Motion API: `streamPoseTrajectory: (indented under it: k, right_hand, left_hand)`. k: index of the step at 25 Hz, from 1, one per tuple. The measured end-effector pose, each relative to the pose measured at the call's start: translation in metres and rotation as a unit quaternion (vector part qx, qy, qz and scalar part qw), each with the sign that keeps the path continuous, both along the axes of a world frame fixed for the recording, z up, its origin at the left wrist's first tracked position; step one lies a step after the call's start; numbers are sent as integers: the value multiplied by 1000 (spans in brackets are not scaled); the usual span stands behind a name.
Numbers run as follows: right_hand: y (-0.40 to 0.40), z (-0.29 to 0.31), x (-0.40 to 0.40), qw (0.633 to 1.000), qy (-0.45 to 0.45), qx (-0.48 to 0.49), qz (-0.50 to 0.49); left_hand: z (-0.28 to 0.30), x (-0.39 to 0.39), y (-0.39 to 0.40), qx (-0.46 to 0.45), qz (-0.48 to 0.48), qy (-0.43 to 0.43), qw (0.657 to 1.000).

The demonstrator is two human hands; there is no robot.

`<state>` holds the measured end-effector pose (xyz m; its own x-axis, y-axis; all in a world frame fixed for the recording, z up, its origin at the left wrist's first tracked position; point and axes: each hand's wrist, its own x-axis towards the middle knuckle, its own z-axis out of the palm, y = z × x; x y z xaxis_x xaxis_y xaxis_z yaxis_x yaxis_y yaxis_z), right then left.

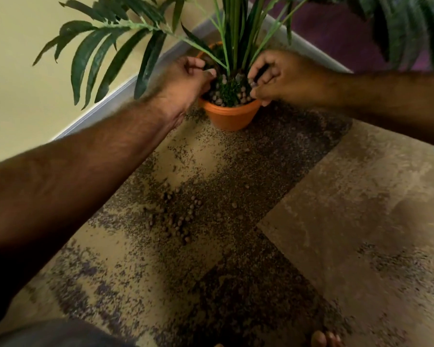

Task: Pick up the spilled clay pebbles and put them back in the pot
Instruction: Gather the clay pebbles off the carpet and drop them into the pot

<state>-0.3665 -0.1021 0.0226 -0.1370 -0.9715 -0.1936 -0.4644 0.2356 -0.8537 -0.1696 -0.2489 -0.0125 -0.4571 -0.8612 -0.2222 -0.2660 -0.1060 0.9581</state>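
An orange pot with a green palm-like plant stands on the carpet near the wall corner. Brown clay pebbles lie on the soil inside it. My left hand hovers over the pot's left rim, fingers curled; what it holds is hidden. Over the right rim, my right hand has its fingers pinched around a few pebbles. A cluster of spilled pebbles lies on the carpet in front of the pot, nearer to me.
Long plant leaves spread over the left wall and above the pot. A grey baseboard runs along the yellow wall. The mottled brown carpet fills the floor. My bare toes show at the bottom edge.
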Motion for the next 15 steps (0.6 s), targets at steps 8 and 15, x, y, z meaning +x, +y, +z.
streamPoseTrajectory:
  k: [8,15]
  right_hand:
    - [4,0,-16,999,38,19,-32]
    - [-15,-1,-11,990,85,-37,-106]
  left_hand:
    - [-6,33,6,-27,55,-3,998]
    - [-17,43,14,-51,41,-60,996]
